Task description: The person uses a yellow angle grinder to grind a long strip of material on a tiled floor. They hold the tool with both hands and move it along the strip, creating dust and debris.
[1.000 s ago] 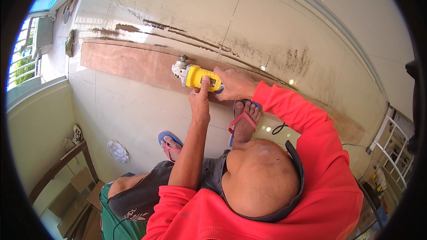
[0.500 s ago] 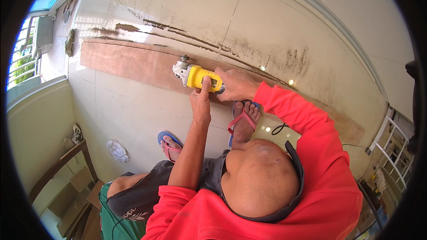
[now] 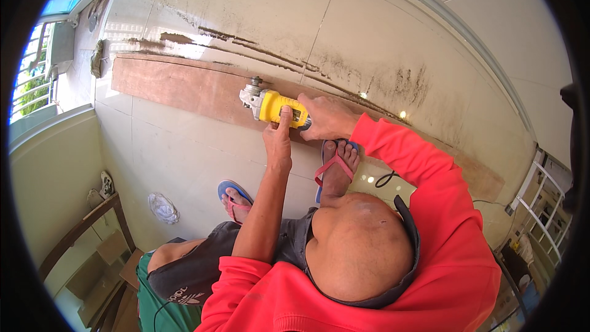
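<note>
The left grip [image 3: 278, 142] is closed about the side of a yellow angle grinder [image 3: 270, 106], its thumb laid over the top of the body and its fingers curled underneath, while the right grip [image 3: 329, 118] wraps the dark rear end of the tool, thumb along the upper side. The grinder lies over a long reddish-brown board [image 3: 175, 83], left of its middle, with its silver head pointing toward the board's left end and the spindle close to the far long edge; whether the tool touches the wood cannot be told. The board rests on a pale tiled floor [image 3: 178, 138]. Along its far edge run streaks of dark dirt [image 3: 270, 58], spreading into smudges toward the right. At the near edge stands the right foot [image 3: 338, 166] in a blue sandal with a red strap, a black cable [image 3: 386, 178] curling just beside it; the left foot [image 3: 238, 204], in a matching sandal, is farther back. Left of that foot sits a crumpled white bundle [image 3: 163, 208]. Toward the floor's right side stands a white barred rack [image 3: 544, 203].
</note>
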